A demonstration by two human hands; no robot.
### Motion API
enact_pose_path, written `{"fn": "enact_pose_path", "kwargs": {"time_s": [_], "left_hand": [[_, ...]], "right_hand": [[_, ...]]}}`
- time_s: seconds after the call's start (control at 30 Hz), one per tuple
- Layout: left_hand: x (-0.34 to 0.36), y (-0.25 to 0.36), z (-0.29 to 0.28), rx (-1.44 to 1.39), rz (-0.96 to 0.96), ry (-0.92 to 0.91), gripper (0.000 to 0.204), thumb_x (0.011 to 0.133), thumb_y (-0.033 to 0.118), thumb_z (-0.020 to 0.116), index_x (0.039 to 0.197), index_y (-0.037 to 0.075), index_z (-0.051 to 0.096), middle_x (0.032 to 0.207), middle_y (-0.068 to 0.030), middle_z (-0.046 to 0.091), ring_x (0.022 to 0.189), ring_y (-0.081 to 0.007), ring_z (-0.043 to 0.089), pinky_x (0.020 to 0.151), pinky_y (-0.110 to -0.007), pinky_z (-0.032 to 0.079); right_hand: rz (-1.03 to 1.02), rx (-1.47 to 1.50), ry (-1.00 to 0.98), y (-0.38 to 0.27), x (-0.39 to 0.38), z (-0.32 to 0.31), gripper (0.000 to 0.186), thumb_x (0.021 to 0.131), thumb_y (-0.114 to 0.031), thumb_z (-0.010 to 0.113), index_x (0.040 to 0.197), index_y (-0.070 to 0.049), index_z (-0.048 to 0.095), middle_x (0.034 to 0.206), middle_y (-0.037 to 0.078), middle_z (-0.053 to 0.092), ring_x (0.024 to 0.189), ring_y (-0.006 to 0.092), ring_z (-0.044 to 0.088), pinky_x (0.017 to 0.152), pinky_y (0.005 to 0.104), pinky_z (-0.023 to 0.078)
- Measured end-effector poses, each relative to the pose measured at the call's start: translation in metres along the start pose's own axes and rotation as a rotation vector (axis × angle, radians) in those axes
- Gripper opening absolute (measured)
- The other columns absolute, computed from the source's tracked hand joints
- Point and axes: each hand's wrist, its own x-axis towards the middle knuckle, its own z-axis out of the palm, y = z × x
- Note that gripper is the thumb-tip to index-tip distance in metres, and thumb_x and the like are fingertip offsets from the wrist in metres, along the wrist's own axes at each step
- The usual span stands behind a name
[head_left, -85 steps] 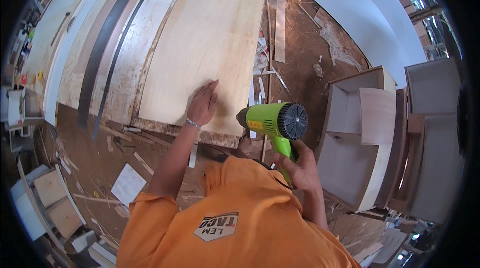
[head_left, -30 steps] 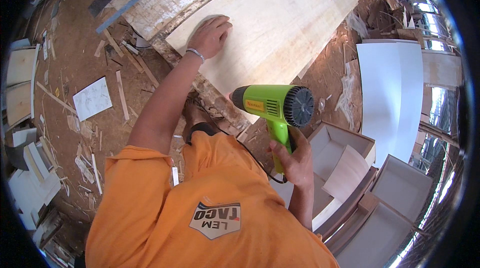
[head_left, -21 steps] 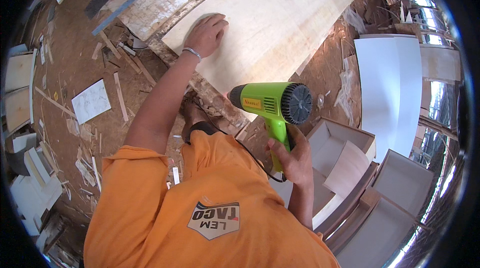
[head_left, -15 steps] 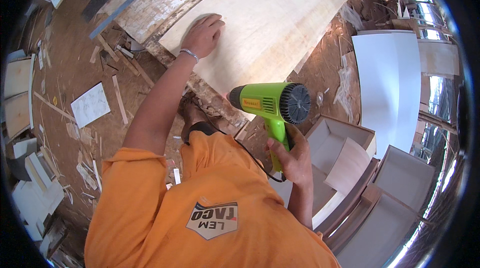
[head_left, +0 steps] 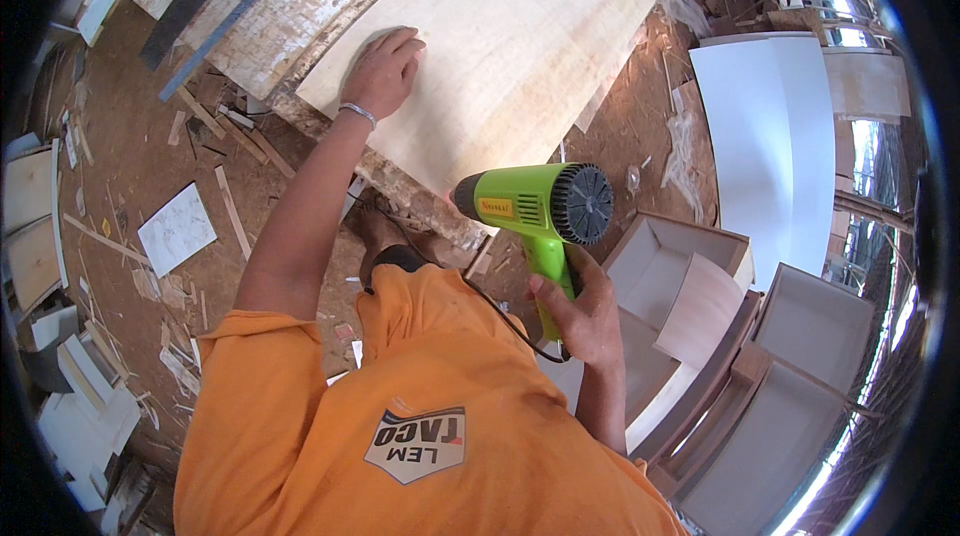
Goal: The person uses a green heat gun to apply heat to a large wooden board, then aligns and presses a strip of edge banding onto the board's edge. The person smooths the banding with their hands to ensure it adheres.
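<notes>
A green heat gun (head_left: 515,201) with a black nozzle and a black ribbed rear cap is gripped by its handle in my right hand (head_left: 585,311). Its nozzle points left, over the near edge of a pale wooden board (head_left: 520,46), with a faint reddish glow at the tip. My left hand (head_left: 383,74) lies flat on that board near its left edge, fingers stretched out, a bracelet at the wrist. The board rests on a worn, stained workbench (head_left: 290,26). From the handle a black cord (head_left: 490,308) runs down and loops towards my legs.
Pale open drawer boxes (head_left: 655,271) stand close by at the right. Beyond them is a large white sheet (head_left: 765,136). Wood strips and a white square panel (head_left: 177,229) lie on the brown floor at the left, with stacked offcuts (head_left: 90,396) farther out.
The view has shifted slightly, so the board and surroundings sit a little farther left and up. Both hands keep their places, and the heat gun still points at the board's near edge.
</notes>
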Motion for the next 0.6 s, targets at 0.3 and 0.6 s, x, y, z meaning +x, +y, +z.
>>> {"fn": "enact_pose_path", "kwargs": {"time_s": [0.3,0.6], "left_hand": [[0.000,0.003,0.000,0.021,-0.002,0.015,0.025,0.103,0.017,0.056,0.123,0.011,0.070,0.143,-0.0073,0.062,0.135,-0.0284,0.054,0.116,-0.043,0.044],[-0.001,-0.001,0.002,0.041,0.015,0.010,0.026,0.102,0.014,0.057,0.125,0.011,0.069,0.143,-0.0077,0.062,0.134,-0.0294,0.055,0.116,-0.043,0.044]], "right_hand": [[0.103,0.090,0.020,0.007,-0.004,-0.004,0.051,0.090,-0.019,0.074,0.132,0.007,0.063,0.109,0.020,0.074,0.101,0.0242,0.071,0.091,0.0382,0.055],[0.124,0.086,0.021,0.013,-0.007,-0.009,0.051,0.091,-0.022,0.075,0.131,0.008,0.063,0.105,0.019,0.075,0.097,0.0244,0.073,0.088,0.0387,0.055]]}}
